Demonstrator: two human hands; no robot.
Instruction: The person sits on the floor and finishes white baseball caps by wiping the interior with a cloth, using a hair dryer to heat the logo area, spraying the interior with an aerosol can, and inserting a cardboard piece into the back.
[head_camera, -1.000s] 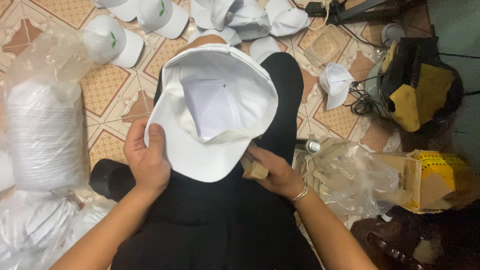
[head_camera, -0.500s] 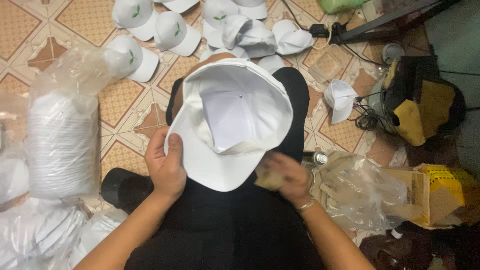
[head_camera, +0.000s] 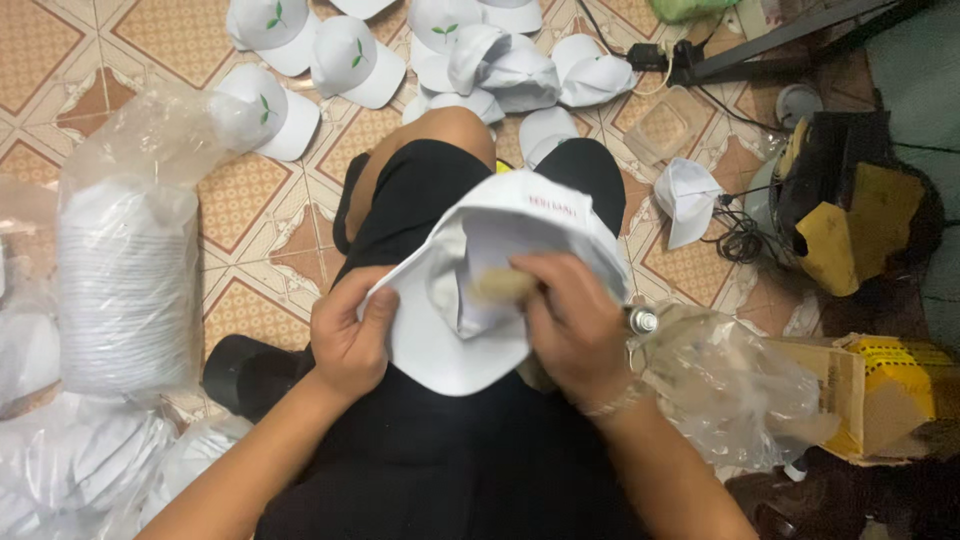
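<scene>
Patterned orange-and-cream tiled floor (head_camera: 240, 215), dim light at right. Loose white caps (head_camera: 355, 65) far; clear plastic bag stack (head_camera: 125, 270) left.

White cap (head_camera: 450, 340), upturned on lap

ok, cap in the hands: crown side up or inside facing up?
Inside facing up. The white cap shows its lining and brim underside; the right hand presses a tan pad inside the crown while the left hand grips the brim edge.

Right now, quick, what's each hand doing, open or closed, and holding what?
Left hand: closed, gripping the brim of the white cap.
Right hand: closed on a small tan pad, pressed inside the cap.
</scene>
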